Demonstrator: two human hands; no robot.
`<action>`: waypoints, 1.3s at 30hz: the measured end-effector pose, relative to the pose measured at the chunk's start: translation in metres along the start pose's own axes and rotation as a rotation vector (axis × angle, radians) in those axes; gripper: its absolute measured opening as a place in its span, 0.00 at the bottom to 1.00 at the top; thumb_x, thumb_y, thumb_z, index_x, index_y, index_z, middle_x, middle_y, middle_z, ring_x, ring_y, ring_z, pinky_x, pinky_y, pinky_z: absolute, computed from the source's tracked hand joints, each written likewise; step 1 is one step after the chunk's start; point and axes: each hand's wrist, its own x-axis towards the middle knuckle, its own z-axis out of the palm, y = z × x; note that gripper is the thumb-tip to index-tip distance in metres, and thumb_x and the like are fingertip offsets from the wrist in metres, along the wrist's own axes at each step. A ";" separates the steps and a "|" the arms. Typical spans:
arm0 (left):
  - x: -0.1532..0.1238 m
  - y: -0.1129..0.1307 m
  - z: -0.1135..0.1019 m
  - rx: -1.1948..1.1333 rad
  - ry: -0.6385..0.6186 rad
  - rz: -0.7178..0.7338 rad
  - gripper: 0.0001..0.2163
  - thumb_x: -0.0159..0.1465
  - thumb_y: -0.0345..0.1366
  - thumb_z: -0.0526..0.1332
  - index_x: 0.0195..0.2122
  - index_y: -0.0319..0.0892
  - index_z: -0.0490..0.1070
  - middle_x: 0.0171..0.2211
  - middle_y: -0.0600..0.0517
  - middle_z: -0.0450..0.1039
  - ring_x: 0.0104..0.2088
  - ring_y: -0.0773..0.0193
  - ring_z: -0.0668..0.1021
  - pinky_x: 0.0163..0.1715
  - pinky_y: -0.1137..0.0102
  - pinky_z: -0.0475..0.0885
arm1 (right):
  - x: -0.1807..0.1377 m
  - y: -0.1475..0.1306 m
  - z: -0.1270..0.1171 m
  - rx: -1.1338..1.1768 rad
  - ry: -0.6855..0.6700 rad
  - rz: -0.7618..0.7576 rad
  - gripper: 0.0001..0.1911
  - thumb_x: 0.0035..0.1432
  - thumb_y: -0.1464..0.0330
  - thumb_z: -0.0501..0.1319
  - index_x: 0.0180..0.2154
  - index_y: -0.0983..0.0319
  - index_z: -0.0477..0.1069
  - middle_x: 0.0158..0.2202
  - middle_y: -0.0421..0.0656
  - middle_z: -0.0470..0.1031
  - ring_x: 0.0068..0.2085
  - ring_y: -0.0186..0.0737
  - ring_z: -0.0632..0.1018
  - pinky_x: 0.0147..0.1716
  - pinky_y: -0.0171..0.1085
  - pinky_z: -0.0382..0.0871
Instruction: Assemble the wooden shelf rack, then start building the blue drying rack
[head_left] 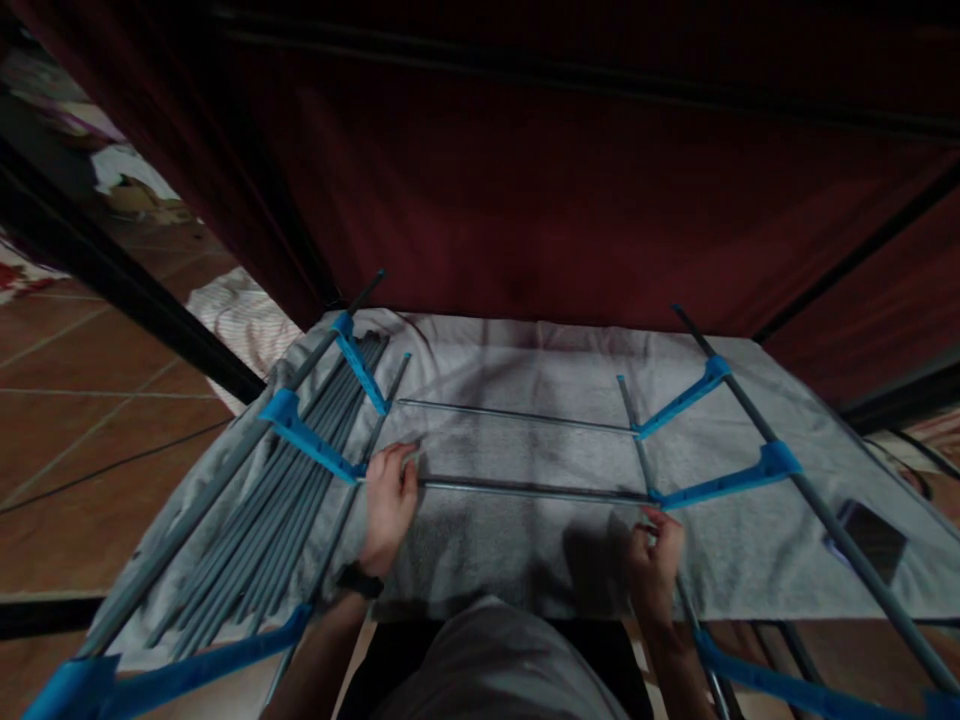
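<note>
A thin grey metal rod spans between two blue plastic brackets. My left hand is closed around its left end, next to the left blue bracket. At the other end, the curled fingers of my right hand pinch where the rod meets the right blue bracket; the exact contact is partly hidden. A second thin rod lies parallel farther back, reaching toward another pair of blue brackets. Long grey side tubes pass through the brackets' outer ends.
A bundle of loose grey tubes lies at left on the grey cloth. A dark phone-like object rests at right, beside the side tube. Behind stands a dark red panel. More blue brackets sit near my body.
</note>
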 end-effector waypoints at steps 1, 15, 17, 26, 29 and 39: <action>0.012 0.002 0.007 -0.005 -0.019 0.006 0.11 0.68 0.34 0.54 0.48 0.44 0.73 0.49 0.43 0.75 0.54 0.52 0.75 0.59 0.55 0.69 | -0.002 -0.007 0.007 -0.061 -0.015 -0.094 0.13 0.58 0.60 0.58 0.45 0.55 0.69 0.45 0.49 0.73 0.55 0.54 0.73 0.59 0.55 0.67; 0.105 -0.062 0.033 0.274 0.022 -0.595 0.09 0.63 0.30 0.60 0.45 0.39 0.72 0.44 0.38 0.74 0.51 0.46 0.76 0.51 0.57 0.68 | 0.077 -0.060 0.166 -0.404 -0.402 -0.752 0.23 0.64 0.73 0.51 0.58 0.60 0.71 0.57 0.53 0.75 0.58 0.52 0.73 0.59 0.53 0.66; 0.107 -0.065 0.036 0.297 -0.006 -0.600 0.07 0.63 0.31 0.60 0.41 0.40 0.73 0.43 0.39 0.73 0.51 0.46 0.76 0.50 0.58 0.68 | 0.082 -0.062 0.185 -0.513 -0.437 -0.759 0.23 0.65 0.74 0.51 0.59 0.62 0.71 0.57 0.54 0.75 0.57 0.53 0.74 0.58 0.53 0.65; 0.109 -0.071 0.041 0.357 -0.074 -0.603 0.08 0.65 0.32 0.59 0.43 0.38 0.75 0.44 0.38 0.74 0.49 0.46 0.76 0.48 0.60 0.67 | 0.093 -0.061 0.201 -0.598 -0.525 -0.835 0.17 0.68 0.74 0.53 0.51 0.56 0.77 0.46 0.49 0.79 0.46 0.51 0.77 0.50 0.46 0.67; 0.110 -0.070 0.045 0.360 -0.105 -0.605 0.08 0.65 0.31 0.59 0.42 0.37 0.75 0.43 0.38 0.74 0.48 0.47 0.76 0.45 0.61 0.67 | 0.095 -0.056 0.196 -0.574 -0.545 -0.837 0.17 0.68 0.74 0.53 0.51 0.56 0.76 0.46 0.48 0.79 0.47 0.50 0.77 0.49 0.46 0.67; 0.106 -0.065 0.048 0.392 -0.133 -0.604 0.08 0.66 0.32 0.59 0.43 0.39 0.75 0.42 0.40 0.74 0.47 0.50 0.76 0.45 0.61 0.66 | 0.098 -0.050 0.193 -0.560 -0.563 -0.787 0.16 0.69 0.72 0.54 0.51 0.57 0.78 0.46 0.49 0.79 0.46 0.50 0.76 0.51 0.47 0.68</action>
